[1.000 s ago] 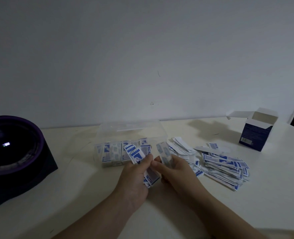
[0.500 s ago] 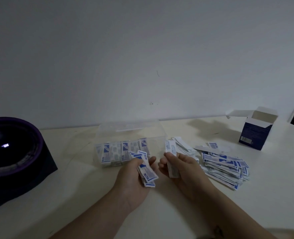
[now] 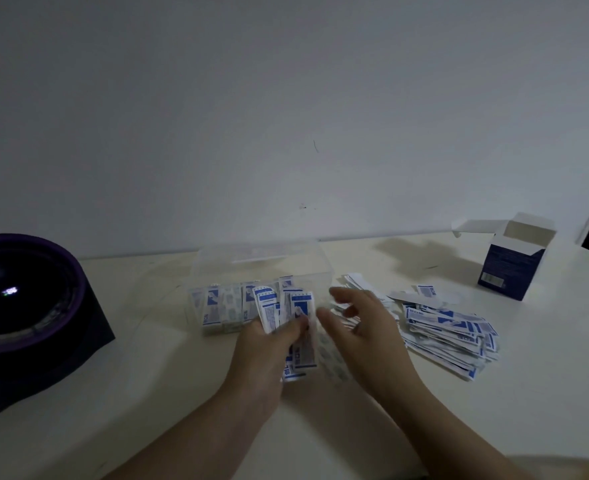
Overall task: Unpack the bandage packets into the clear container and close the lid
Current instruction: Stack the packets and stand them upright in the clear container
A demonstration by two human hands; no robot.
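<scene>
In left hand [image 3: 260, 351], flat packets [image 3: 268, 311] (papery)

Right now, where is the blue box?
In the head view, the open blue box stands far right on the table, behind the loose pile of bandage packets.

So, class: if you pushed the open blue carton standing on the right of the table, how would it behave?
The blue carton probably weighs little: its open top shows only bare white card. It stands upright, so a high push might tip it, a low one slide it across the smooth table. Its thin flap would likely bend easily.
</scene>
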